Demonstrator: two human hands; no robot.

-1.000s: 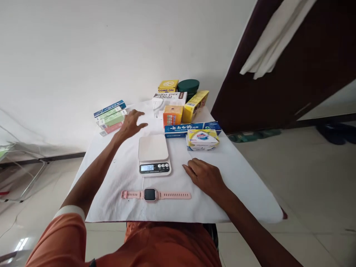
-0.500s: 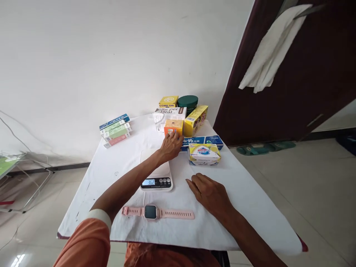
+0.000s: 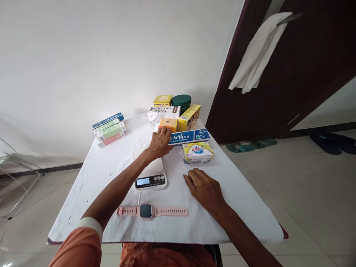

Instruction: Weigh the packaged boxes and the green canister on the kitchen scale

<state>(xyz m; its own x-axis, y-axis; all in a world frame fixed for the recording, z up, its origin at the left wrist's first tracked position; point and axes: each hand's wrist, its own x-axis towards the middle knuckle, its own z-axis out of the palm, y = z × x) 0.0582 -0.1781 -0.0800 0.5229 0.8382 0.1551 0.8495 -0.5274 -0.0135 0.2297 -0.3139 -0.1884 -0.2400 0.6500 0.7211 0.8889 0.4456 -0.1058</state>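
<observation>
My left hand [image 3: 161, 142] has its fingers closed round the left end of a long blue toothpaste box [image 3: 187, 137], whose right end is tilted up. Just behind that hand sits an orange box [image 3: 168, 123]. A yellow and white soap pack [image 3: 197, 152] lies in front of the toothpaste box. My right hand [image 3: 206, 188] rests on the white cloth with its fingers curled; whether anything is inside is hidden. Between my arms are a white scale [image 3: 151, 180] with a lit display and a pink-strapped watch [image 3: 146, 211].
Behind stand a white box [image 3: 164, 112], a yellow COME ON box [image 3: 162, 100], a green round container [image 3: 181, 100] and a tall yellow box [image 3: 189, 117]. Several slim boxes [image 3: 111, 130] lie at the back left of the table [image 3: 97, 193].
The toothpaste box has been lifted a little and moved left, with my left hand now round its end. The view has shifted slightly to the right.
</observation>
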